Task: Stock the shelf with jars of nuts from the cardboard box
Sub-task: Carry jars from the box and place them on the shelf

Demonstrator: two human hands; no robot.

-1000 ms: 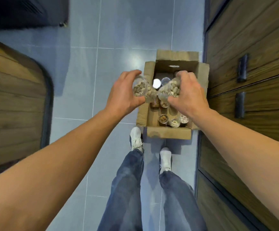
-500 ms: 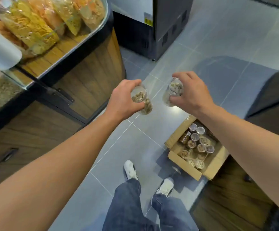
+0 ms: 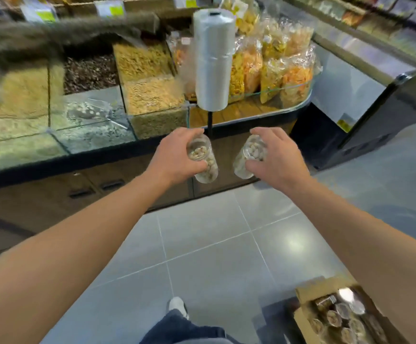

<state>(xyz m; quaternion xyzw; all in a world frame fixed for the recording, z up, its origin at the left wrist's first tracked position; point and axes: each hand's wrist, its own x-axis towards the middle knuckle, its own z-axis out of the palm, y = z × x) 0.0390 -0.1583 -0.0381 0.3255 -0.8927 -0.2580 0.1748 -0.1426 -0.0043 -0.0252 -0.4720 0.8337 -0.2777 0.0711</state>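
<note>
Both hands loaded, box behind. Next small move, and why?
Probably carry both jars forward and up toward the display counter. The left hand grips one jar of nuts, the right hand another, both held over the floor short of it. Which shelf takes them isn't clear.

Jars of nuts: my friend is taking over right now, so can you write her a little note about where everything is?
Left hand grips one clear plastic jar of pale nuts; right hand grips a second clear jar of nuts.
Both jars are held in the air in front of the wooden shop counter, touching nothing else.
The brown cardboard box sits on the grey tiled floor at lower right, with more jars inside.
Done: two jars lifted out.
Left: shelve these two, then the rest.
</note>
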